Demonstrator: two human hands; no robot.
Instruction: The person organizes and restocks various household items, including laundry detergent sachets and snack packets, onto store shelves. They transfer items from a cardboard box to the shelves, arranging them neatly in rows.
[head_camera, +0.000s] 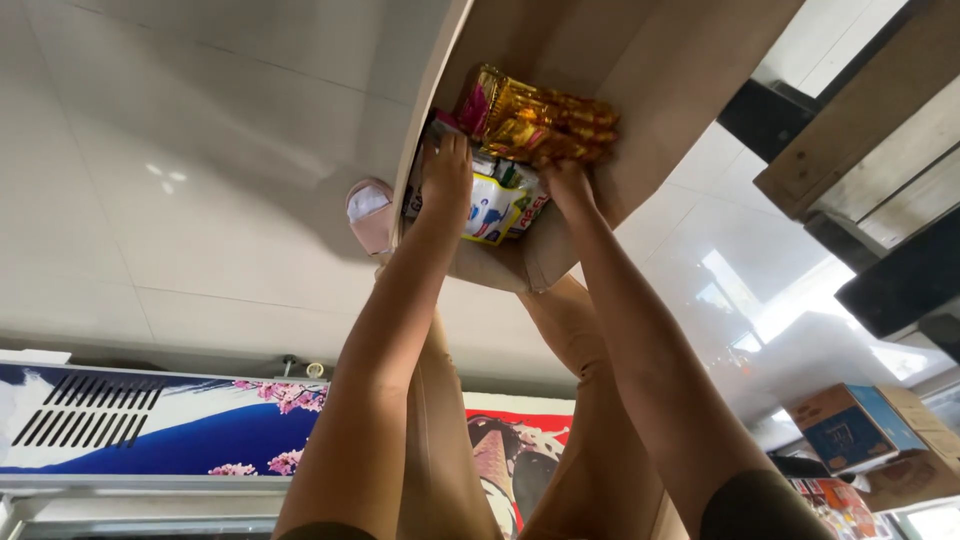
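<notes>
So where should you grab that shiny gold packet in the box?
Probably by its near end, coming in from the box's open side. The gold packet lies flat on top of the white packets, inside the cardboard box. The right hand touches that end; the left hand rests beside it.

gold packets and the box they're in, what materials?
Gold packets: apparently metallised plastic film, glossy; crinkles catch bright highlights. Box: looks like plain brown cardboard, matte, with a folded flap edge. The left hand and right hand reach into it.
</notes>
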